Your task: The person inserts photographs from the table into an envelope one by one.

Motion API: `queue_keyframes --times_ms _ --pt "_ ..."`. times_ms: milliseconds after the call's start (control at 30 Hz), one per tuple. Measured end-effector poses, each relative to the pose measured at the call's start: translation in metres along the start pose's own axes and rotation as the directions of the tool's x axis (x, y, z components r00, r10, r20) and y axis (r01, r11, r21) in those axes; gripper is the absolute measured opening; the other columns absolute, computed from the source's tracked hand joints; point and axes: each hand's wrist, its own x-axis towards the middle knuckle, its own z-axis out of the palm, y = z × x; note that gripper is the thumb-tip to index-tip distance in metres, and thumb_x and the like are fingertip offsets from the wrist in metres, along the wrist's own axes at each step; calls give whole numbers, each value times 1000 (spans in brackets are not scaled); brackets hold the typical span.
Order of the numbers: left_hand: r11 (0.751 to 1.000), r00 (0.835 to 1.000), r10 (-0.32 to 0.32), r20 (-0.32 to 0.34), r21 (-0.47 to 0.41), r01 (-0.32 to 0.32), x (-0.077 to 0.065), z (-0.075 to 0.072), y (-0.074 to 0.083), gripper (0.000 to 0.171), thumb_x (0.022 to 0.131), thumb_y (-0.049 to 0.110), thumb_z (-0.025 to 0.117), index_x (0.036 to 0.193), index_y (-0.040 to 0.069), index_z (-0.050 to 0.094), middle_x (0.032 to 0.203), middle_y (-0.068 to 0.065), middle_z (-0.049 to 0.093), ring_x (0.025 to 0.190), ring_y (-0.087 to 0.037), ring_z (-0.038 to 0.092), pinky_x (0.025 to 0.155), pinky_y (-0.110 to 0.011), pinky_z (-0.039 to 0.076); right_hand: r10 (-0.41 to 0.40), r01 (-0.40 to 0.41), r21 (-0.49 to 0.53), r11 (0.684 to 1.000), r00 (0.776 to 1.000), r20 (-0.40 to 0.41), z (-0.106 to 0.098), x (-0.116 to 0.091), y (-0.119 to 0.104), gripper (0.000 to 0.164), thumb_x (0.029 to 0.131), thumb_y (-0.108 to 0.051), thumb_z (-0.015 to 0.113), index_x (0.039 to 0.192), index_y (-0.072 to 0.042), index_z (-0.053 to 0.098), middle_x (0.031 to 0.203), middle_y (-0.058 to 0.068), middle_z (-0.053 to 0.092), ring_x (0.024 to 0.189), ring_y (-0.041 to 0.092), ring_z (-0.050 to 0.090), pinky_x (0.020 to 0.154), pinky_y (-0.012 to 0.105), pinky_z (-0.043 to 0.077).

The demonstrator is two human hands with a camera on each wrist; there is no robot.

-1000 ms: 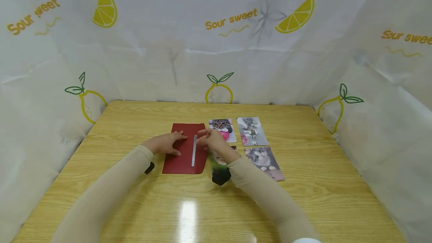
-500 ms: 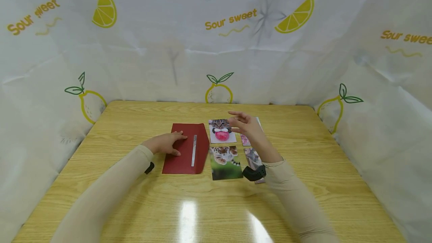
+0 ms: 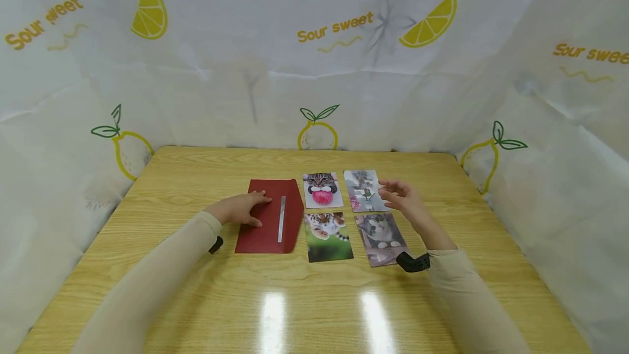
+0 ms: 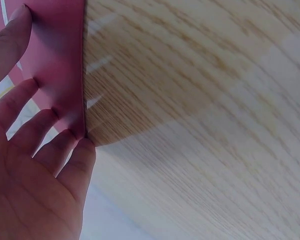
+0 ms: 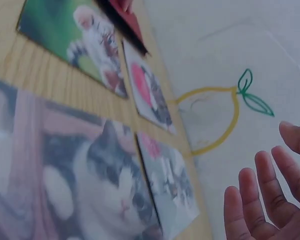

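Observation:
A red envelope (image 3: 262, 236) with a pale strip near its flap lies on the table. My left hand (image 3: 241, 209) rests on it, fingers spread; in the left wrist view the fingertips (image 4: 50, 114) touch the red paper. To its right lie a tabby cat card with a pink ball (image 3: 321, 196), a tiger cub card (image 3: 328, 245), a pale grey kitten card (image 3: 362, 190) and a grey-and-white cat card (image 3: 380, 231). My right hand (image 3: 405, 201) hovers by the right edge of the pale kitten card, fingers loosely bent, holding nothing.
The wooden table (image 3: 196, 299) is enclosed at the back and sides by a white curtain (image 3: 221, 97) printed with lemons. A black wrist device (image 3: 414, 262) sits on the right wrist, beside the lower right card.
My right hand has moved from the envelope's flap across the cards to their right side, uncovering the cards. The flap now lies flatter and wider. My left hand has stayed put.

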Motion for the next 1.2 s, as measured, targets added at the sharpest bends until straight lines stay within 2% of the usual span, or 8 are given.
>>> queue_keyframes --times_ms 133,233,333,467,600,833,1200 --pt "1000 1000 3 -5 -5 -3 -1 -1 0 68 89 25 71 148 8 40 159 -21 21 145 -40 23 113 -50 33 44 -42 -97 994 999 16 -13 -3 17 51 98 -21 58 138 8 45 116 14 57 101 11 61 93 41 53" --pt "1000 1000 4 -9 -5 -4 -2 -1 0 68 89 25 71 148 8 40 159 -21 21 145 -40 23 113 -50 33 89 -83 -156 984 995 33 -20 -5 27 49 98 -19 57 137 10 45 117 22 55 99 18 62 89 40 55" --pt "1000 1000 4 -10 -4 -4 -2 -2 0 68 89 24 71 148 8 40 159 -21 21 145 -40 22 113 -50 33 142 -126 -205 971 988 65 -25 -6 34 49 98 -17 57 137 12 44 118 26 56 95 16 62 82 33 56" --pt "1000 1000 6 -7 -4 -6 -2 -1 -1 68 90 24 70 148 8 40 159 -21 21 145 -40 22 113 -50 33 210 -185 -228 956 974 91 -27 -7 41 51 96 -16 60 135 14 45 118 26 58 89 6 60 78 25 54" --pt "1000 1000 1 -4 -11 -1 -2 0 -1 68 89 24 70 148 9 40 159 -20 21 145 -40 22 113 -50 33 208 -180 -243 953 974 94 -26 -9 46 48 93 -11 64 129 16 47 113 26 60 87 4 57 73 20 52" --pt "1000 1000 -7 -3 -16 7 -3 0 1 68 90 24 70 148 9 40 159 -19 21 145 -39 23 113 -50 33 213 -178 -321 930 974 77 -25 -7 52 46 89 -11 69 124 13 53 107 20 58 87 13 53 69 24 49" --pt "1000 1000 -3 -4 -12 3 -2 0 1 68 89 25 70 148 9 40 159 -20 20 145 -39 22 113 -50 32 224 -186 -363 913 972 65 -18 -6 54 46 83 -6 75 119 12 52 103 18 53 93 26 50 72 27 46"
